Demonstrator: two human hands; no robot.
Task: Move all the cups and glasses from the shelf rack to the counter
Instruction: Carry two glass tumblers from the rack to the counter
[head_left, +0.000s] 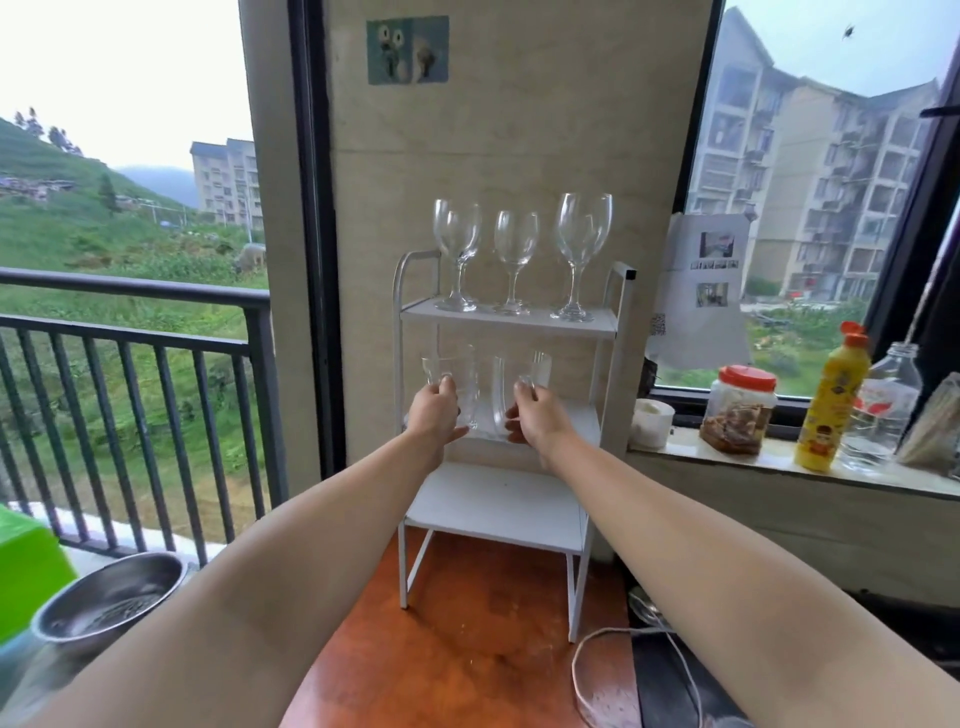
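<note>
A white three-tier shelf rack stands on a reddish-brown counter. Its top tier carries several clear wine glasses, such as the tall one on the right and the middle one. On the middle tier my left hand grips a clear glass mug. My right hand grips a second clear glass mug, which tilts to the right. The bottom tier is bare.
A window sill on the right holds a white cup, a red-lidded jar, a yellow bottle and a clear bottle. A steel bowl sits at lower left. A white cord lies on the counter's right side.
</note>
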